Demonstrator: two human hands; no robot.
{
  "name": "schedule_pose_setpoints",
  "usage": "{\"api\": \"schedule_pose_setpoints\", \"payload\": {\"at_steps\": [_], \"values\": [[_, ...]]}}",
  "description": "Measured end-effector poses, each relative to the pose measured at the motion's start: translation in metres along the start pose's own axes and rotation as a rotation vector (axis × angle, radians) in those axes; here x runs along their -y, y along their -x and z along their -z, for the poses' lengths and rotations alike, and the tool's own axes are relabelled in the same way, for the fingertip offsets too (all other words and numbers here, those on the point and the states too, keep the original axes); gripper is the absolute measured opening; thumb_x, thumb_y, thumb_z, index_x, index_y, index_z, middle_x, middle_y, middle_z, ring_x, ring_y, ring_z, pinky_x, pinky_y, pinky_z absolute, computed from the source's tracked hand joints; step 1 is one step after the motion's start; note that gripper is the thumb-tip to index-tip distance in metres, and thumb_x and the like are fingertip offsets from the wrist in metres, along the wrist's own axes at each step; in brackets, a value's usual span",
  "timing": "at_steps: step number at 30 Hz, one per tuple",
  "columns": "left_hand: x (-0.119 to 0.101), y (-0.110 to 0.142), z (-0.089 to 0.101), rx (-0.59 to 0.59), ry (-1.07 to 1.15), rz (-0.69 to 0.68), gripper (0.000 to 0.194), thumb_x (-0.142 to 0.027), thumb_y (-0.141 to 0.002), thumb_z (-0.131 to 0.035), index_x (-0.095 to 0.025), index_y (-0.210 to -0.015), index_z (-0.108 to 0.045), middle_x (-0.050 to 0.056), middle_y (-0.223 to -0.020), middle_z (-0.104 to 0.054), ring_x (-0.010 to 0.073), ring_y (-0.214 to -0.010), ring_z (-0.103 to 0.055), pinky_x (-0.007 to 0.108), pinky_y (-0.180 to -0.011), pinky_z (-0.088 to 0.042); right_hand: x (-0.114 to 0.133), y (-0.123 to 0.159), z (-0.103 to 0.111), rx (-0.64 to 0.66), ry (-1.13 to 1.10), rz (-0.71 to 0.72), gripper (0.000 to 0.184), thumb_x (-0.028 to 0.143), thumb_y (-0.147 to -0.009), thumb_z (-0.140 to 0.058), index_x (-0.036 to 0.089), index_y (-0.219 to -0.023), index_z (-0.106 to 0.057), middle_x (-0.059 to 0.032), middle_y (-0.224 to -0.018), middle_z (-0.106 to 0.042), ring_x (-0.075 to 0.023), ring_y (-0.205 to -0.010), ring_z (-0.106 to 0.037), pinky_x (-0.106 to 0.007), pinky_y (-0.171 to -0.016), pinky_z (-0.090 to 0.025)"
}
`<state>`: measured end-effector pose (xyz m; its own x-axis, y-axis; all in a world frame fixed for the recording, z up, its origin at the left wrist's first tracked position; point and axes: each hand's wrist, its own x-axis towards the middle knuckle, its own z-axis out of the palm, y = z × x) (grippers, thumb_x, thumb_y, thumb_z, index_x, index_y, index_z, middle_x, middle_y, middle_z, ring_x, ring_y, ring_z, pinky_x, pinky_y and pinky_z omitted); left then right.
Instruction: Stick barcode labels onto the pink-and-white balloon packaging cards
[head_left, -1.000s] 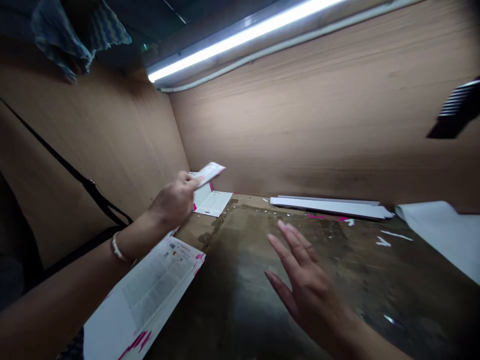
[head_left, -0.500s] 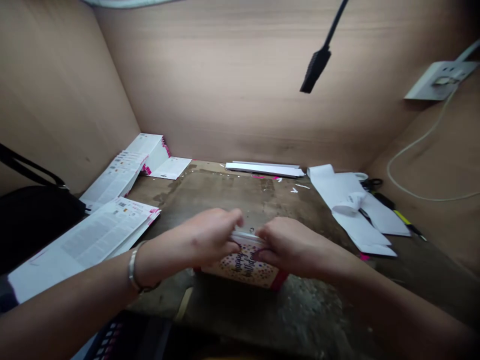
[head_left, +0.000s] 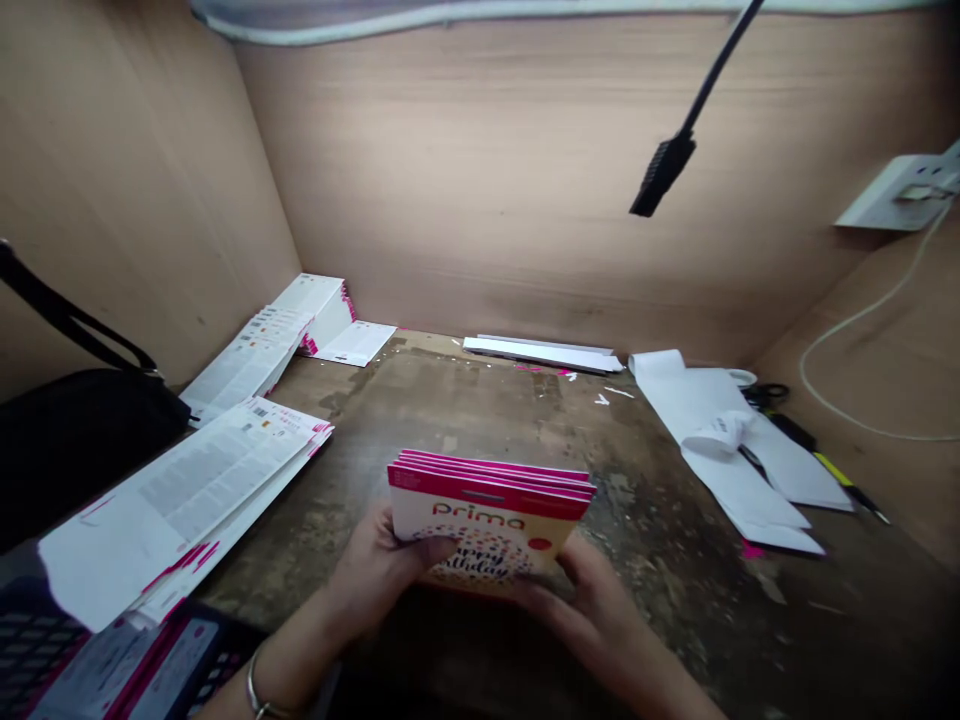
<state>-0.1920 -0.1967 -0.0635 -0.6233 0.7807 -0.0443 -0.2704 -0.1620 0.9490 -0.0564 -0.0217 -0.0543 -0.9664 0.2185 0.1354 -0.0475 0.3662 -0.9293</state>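
Observation:
Between my two hands stands a small stack of printed card packets (head_left: pixel 491 510) with pink top edges, the front one reading "prima" and "happy birthday". My left hand (head_left: pixel 379 565) grips the stack's left side, its thumb across the front. On the right side, my right hand (head_left: pixel 581 590) closes round the lower corner with its thumb on the front face. The fingers behind the packets are hidden. The stack is upright, held over the near part of the worn table (head_left: pixel 420 400).
At left lie overlapping white printed cards (head_left: pixel 187 500) above a dark basket (head_left: pixel 217 660), beside a black bag (head_left: pixel 82 440). White paper sheets (head_left: pixel 720 450), scissors (head_left: pixel 769 392) and a yellow-black cutter (head_left: pixel 847 480) lie at right. A black cable plug (head_left: pixel 664 172) hangs overhead.
The packets have turned from lying sideways to upright, pink edges on top, and their front now faces me. Both hands have shifted from the upper edge to the stack's sides. The camera view has shifted.

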Motion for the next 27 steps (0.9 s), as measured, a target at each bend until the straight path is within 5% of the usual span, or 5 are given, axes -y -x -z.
{"api": "schedule_pose_setpoints", "payload": {"at_steps": [4, 10, 22, 25, 27], "values": [[-0.006, 0.003, -0.002, 0.091, -0.106, -0.044, 0.026, -0.022, -0.076, -0.069, -0.022, -0.102, -0.069, 0.002, -0.101, -0.072, 0.0221, -0.095, -0.066, 0.034, -0.087, -0.052, -0.004, 0.006, -0.011, -0.181, -0.121, 0.011, 0.028, 0.032, -0.086, -0.058, 0.021, -0.111, -0.056, -0.0107, -0.113, -0.064, -0.026, -0.102, -0.06, -0.038, -0.088, -0.049], [-0.002, 0.001, -0.013, 0.119, -0.086, -0.065, 0.03, -0.025, -0.08, -0.065, -0.021, -0.11, -0.066, 0.004, -0.108, -0.07, 0.024, -0.1, -0.064, 0.038, -0.091, -0.05, -0.007, 0.001, -0.018, -0.191, -0.349, -0.098, 0.028, 0.037, -0.084, -0.06, 0.02, -0.106, -0.058, -0.01, -0.108, -0.067, -0.0283, -0.098, -0.062, -0.039, -0.084, -0.051], [0.016, -0.038, -0.011, 0.026, 0.243, 0.299, 0.05, -0.041, -0.067, -0.074, -0.015, -0.107, -0.058, 0.016, -0.095, -0.07, 0.0318, -0.088, -0.067, 0.045, -0.077, -0.053, -0.017, -0.029, -0.013, -0.184, -0.81, -0.354, 0.043, 0.041, -0.075, -0.07, 0.011, -0.105, -0.058, -0.0147, -0.097, -0.069, -0.0306, -0.093, -0.065, -0.047, -0.081, -0.051], [0.025, -0.044, 0.001, 0.068, 0.042, 0.34, 0.048, -0.045, -0.068, -0.071, -0.013, -0.101, -0.059, 0.015, -0.092, -0.07, 0.0303, -0.085, -0.067, 0.042, -0.077, -0.052, -0.036, -0.03, -0.014, -0.182, -0.814, -0.426, 0.047, 0.042, -0.072, -0.072, 0.01, -0.103, -0.059, -0.016, -0.095, -0.07, -0.0327, -0.092, -0.066, -0.048, -0.079, -0.051], [0.019, -0.047, 0.013, -0.002, -0.367, 0.311, 0.047, -0.046, -0.07, -0.067, -0.014, -0.102, -0.057, 0.012, -0.089, -0.069, 0.0287, -0.082, -0.066, 0.04, -0.073, -0.051, -0.049, -0.03, -0.014, -0.208, -0.774, -0.472, 0.048, 0.045, -0.068, -0.073, 0.01, -0.099, -0.06, -0.0164, -0.094, -0.07, -0.0336, -0.091, -0.066, -0.048, -0.078, -0.051]]}}
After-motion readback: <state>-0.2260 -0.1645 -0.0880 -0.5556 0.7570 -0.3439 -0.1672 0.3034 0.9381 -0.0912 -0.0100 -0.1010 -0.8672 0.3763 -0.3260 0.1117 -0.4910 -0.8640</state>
